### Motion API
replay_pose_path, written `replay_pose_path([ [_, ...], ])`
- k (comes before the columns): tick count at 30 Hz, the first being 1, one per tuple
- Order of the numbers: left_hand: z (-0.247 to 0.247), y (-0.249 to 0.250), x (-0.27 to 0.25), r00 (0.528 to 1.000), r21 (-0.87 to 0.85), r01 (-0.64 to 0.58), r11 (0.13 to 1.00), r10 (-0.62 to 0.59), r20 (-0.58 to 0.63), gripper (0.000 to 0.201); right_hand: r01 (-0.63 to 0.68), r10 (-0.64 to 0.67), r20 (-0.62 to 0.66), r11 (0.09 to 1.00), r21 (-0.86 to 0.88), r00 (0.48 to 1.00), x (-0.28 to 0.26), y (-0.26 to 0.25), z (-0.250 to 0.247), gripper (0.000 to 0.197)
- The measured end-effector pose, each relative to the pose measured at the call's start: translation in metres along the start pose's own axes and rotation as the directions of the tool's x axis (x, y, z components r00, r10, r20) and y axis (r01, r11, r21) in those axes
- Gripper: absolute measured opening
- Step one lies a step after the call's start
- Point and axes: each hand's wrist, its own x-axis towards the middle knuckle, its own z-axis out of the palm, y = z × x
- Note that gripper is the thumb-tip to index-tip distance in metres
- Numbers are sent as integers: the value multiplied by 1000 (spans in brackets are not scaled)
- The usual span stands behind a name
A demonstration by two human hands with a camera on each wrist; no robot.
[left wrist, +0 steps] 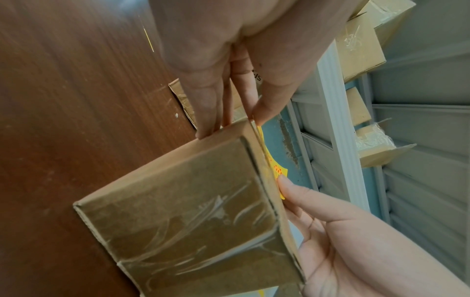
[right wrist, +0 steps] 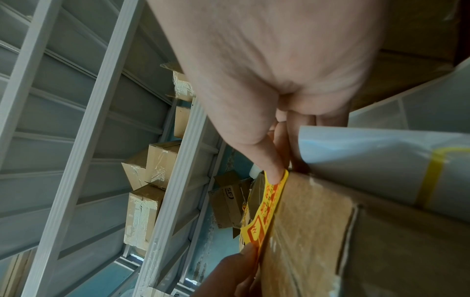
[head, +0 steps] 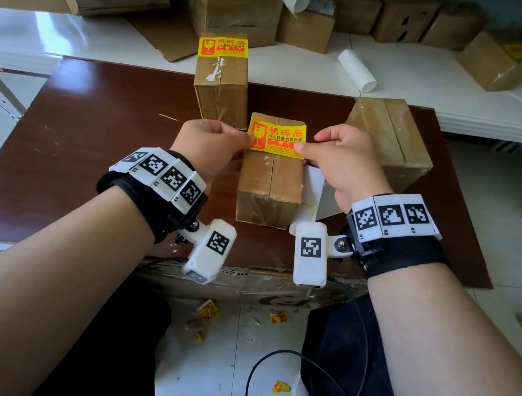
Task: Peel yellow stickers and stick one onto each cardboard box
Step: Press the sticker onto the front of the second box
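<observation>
A yellow sticker point(head: 276, 136) with red print lies across the far end of the middle cardboard box point(head: 269, 185); its far edge curls up off the box. My left hand point(head: 243, 138) pinches the sticker's left edge and my right hand point(head: 307, 142) pinches its right edge. In the left wrist view the sticker point(left wrist: 274, 166) shows edge-on along the box point(left wrist: 183, 211). In the right wrist view my thumb presses on the sticker point(right wrist: 264, 207) at the box's point(right wrist: 305, 231) corner. Behind stands a box point(head: 219, 91) bearing a sticker point(head: 223, 47). A bare box point(head: 392, 139) stands to the right.
White backing paper point(head: 314, 192) lies beside the middle box under my right hand. The boxes stand on a brown tabletop point(head: 91, 157). More boxes and a rolled white sheet point(head: 356, 70) lie on the white table behind. Sticker scraps point(head: 278, 317) and a black cable point(head: 293, 387) lie on the floor.
</observation>
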Motion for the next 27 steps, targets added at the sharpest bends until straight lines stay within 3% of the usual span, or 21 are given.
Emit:
replay_pose_path([
  [27, 3, 3, -4, 1000, 45, 7, 999, -7, -20, 26, 6, -6, 15, 1000, 17, 1000, 2, 2, 1, 31],
])
